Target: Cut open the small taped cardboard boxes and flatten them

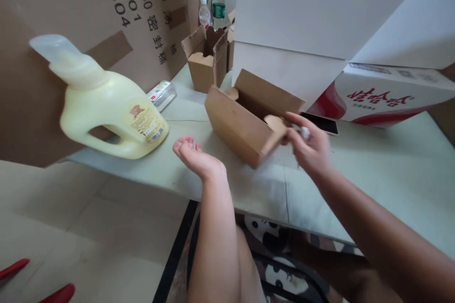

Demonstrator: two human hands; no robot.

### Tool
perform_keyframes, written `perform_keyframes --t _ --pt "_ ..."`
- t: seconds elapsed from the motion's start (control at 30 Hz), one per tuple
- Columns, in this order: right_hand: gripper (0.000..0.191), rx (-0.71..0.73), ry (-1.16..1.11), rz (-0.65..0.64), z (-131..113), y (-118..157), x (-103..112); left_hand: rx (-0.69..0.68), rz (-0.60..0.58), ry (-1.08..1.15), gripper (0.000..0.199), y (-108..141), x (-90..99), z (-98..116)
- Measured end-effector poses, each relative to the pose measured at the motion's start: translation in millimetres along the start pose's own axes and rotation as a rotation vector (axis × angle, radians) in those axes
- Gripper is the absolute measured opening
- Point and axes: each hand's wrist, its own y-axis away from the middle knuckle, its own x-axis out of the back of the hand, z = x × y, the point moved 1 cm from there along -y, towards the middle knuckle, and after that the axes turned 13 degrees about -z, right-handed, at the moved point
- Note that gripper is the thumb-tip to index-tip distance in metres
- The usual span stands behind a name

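Observation:
An open brown cardboard box (236,128) is tilted above the pale table, its flaps raised. My right hand (311,144) pinches the flap at the box's right end, and a small whitish item shows at its fingers. To the left of the box is my left hand (199,156), palm turned up and fingers loosely curled, apart from the box. Nothing shows in that hand. A pale yellow jug (113,113) with a handle stands on the table's left side.
Another open carton (204,71) is at the back, near two plastic bottles (218,0). A dark phone-like slab (322,123) lies before a red and white box (387,94). Large white panels (287,9) rise behind; a big printed carton (142,23) stands left.

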Motion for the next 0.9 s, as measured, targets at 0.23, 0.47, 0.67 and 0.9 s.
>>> perform_keyframes --t 0.23,0.47,0.67,0.9 --pt "0.034 -0.201 -0.149 0.382 58.3 78.6 83.3 0.161 -0.746 0.027 0.02 30.0 -30.2 -16.6" --pt "0.048 -0.12 -0.364 0.335 87.1 75.6 85.9 0.111 -1.168 -0.157 0.024 69.2 -47.5 -45.3" --pt "0.017 -0.077 -0.278 0.213 86.7 86.5 89.7 -0.012 -1.053 -0.263 0.036 76.1 -53.2 -44.1" --pt "0.05 -0.261 -0.624 0.15 92.9 100.8 98.7 -0.124 -1.032 -0.503 0.017 68.4 -58.2 -47.0"
